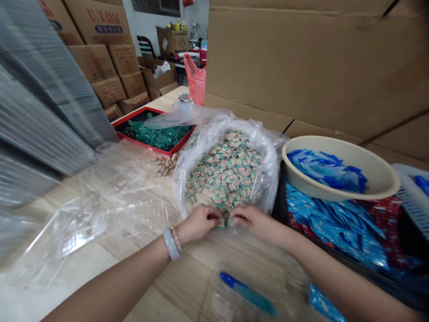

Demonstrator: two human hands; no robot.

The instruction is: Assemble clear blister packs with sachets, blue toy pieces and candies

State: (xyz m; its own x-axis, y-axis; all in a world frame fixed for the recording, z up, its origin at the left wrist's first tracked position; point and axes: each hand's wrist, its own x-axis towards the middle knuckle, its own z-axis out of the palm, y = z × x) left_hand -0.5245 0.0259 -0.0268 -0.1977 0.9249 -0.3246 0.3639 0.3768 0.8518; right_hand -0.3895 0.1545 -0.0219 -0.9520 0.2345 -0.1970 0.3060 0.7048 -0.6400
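A clear plastic bag (180, 179) with its rim rolled down holds many small striped pieces (231, 167), pink, cream and green. At its near edge, my left hand (203, 221) has thumb and fingers pinched on a small striped piece. My right hand (250, 219) pinches another such piece just beside it, the fingertips of both hands close together. Whether the two pieces touch is too blurred to tell. Nearer to me on the table lies a blue pen-like thing (248, 293), dark blue at one end, on clear film.
Left stand a red-rimmed tray (154, 150) of green wrapped pieces, peanuts (166, 165) and clear plastic bags (110, 197). Right are a cream basin (342, 167) of blue pieces and blue packets (335, 223). Cardboard (301, 67) walls the back; grey stacked sheets (43, 89) rise left.
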